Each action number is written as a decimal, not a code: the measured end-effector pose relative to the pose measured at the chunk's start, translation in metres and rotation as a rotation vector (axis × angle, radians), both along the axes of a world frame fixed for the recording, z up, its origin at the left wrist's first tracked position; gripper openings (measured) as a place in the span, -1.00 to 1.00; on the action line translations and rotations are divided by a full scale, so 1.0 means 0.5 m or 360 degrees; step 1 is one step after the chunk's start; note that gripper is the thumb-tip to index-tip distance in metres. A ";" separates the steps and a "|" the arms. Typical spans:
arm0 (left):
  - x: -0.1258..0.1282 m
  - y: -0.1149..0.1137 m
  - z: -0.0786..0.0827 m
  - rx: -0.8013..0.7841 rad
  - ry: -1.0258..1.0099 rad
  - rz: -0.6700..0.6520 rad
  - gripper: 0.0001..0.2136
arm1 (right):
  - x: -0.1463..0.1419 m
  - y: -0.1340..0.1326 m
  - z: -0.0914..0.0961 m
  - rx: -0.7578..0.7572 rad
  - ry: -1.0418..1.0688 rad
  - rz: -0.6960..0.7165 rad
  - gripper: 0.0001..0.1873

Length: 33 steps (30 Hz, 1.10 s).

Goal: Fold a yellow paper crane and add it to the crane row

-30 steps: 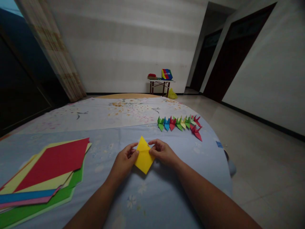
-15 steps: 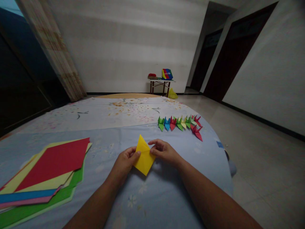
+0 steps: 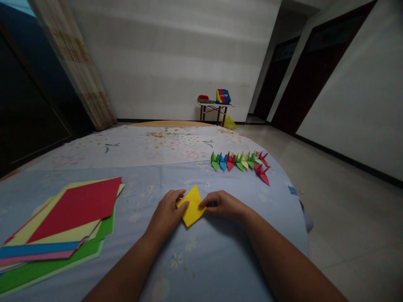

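Floral covering (image 3: 176, 144), pale over the far part and blue over the near part, spread on a rounded counter (image 3: 171, 123), whose wooden rim shows at the far edge. Background: white wall (image 3: 163, 58); patterned curtain (image 3: 77, 63), hanging at left; small stand (image 3: 227, 105), bearing a multicoloured package (image 3: 223, 96) and, to its left, a red object (image 3: 203, 97) too small to identify. Yellow bag (image 3: 229, 122), on the floor (image 3: 340, 226) beside the stand. Right: dark door (image 3: 321, 67); dark baseboard (image 3: 349, 162) along the wall's foot.

Dim light is banding the wall (image 3: 170, 58); soft shadow is lying beneath the right hand (image 3: 224, 204); distortion is slanting the curtain (image 3: 75, 63).
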<state>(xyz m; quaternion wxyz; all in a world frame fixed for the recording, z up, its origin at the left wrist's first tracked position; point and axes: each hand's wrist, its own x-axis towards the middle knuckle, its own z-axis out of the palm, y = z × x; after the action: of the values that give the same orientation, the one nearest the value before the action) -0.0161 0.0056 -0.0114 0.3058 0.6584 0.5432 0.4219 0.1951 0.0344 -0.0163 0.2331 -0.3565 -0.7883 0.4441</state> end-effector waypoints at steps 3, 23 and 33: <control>-0.007 -0.001 -0.007 0.0151 0.0291 -0.0125 -0.74 | 0.004 0.003 -0.001 0.0138 -0.0105 0.0013 -0.78; -0.005 -0.019 -0.002 0.0178 0.0973 -0.0407 -0.71 | 0.024 0.029 0.006 -0.0028 0.0096 0.0088 -0.71; -0.002 -0.019 -0.001 0.0107 0.1033 -0.0414 -0.66 | 0.005 0.037 0.004 0.0374 -0.0354 -0.0082 -0.78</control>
<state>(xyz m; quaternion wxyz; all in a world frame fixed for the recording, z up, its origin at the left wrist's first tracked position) -0.0171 -0.0037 -0.0119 0.1466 0.8315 0.5096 0.1658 0.1979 0.0529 -0.0145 0.1958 -0.3937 -0.8463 0.3006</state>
